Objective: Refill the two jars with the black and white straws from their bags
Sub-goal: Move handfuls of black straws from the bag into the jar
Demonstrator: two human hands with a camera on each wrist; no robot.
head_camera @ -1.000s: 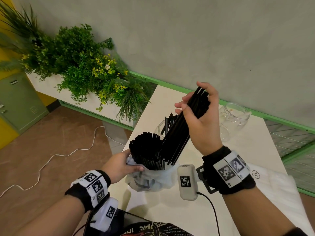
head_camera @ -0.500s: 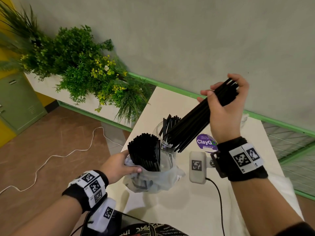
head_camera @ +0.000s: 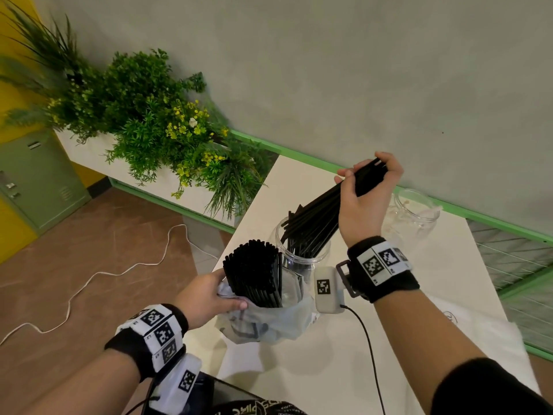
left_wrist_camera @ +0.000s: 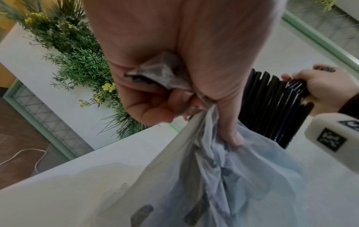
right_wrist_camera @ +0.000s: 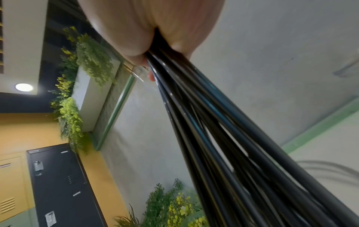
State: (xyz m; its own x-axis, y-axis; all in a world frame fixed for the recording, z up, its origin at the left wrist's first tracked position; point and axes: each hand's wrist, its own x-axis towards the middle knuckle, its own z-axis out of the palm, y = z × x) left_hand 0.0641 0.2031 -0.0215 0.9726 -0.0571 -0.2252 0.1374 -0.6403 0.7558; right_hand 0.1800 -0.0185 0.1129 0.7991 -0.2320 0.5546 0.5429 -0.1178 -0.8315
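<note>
My right hand [head_camera: 366, 187] grips a bundle of black straws [head_camera: 323, 211] near its top end, and the bundle's lower ends reach down into the clear jar [head_camera: 281, 235] in the middle of the white table [head_camera: 329, 369]. In the right wrist view the straws [right_wrist_camera: 223, 138] fan out from my closed fingers. My left hand [head_camera: 206, 298] grips the rim of a translucent plastic bag [head_camera: 263, 322], from which a dense block of black straws [head_camera: 254, 271] sticks up. The left wrist view shows the bag [left_wrist_camera: 223, 176] bunched in my fingers [left_wrist_camera: 229, 135]. A second, empty clear jar [head_camera: 416, 211] stands at the back right.
A planter of green foliage with yellow flowers [head_camera: 167, 127] borders the table's left side. A white cable [head_camera: 89, 283] lies on the brown floor. A white bag [head_camera: 466, 330] lies flat on the table under my right forearm. A grey wall runs close behind the jars.
My right hand carried the straw bundle from above the bag rightward and up, then brought it down so its lower ends entered the middle jar. My left hand kept hold of the bag.
</note>
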